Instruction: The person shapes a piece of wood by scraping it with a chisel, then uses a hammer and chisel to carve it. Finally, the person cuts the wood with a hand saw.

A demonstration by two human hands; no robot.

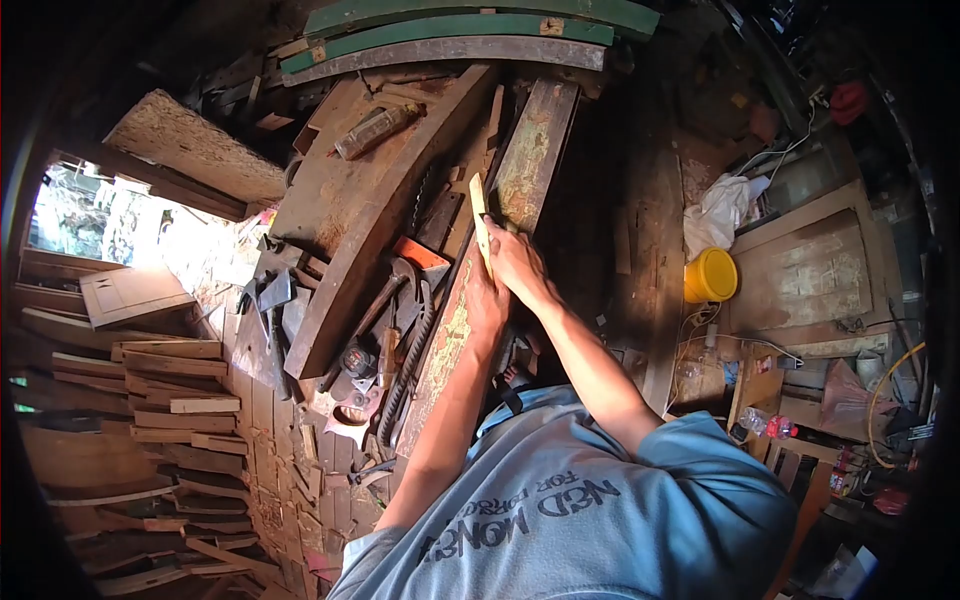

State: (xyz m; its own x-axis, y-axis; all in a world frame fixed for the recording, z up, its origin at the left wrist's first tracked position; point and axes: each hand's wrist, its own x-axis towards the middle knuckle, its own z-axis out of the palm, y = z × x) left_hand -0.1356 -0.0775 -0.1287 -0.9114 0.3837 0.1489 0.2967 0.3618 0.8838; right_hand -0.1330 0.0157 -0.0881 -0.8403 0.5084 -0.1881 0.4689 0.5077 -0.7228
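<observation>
My left hand (487,300) and my right hand (516,262) are close together over a long wooden beam (527,160) with worn, flaking paint. Between them is a narrow, pale yellow strip (480,212) that looks like wood, its far end sticking out beyond my fingers. My left hand is closed around the near part of the strip. The fingers of my right hand are bent against it, slightly farther along. Left of the beam lie a claw hammer (403,274), a handsaw (352,415), a dark tape measure (357,360) and an orange-edged piece (421,252).
A thick timber (385,215) runs alongside on the left, with a dusty bottle (375,132) beyond it. Curved green boards (460,42) lie across the far end. Wood pieces are stacked (180,400) at left. A yellow bucket (711,275) stands at right.
</observation>
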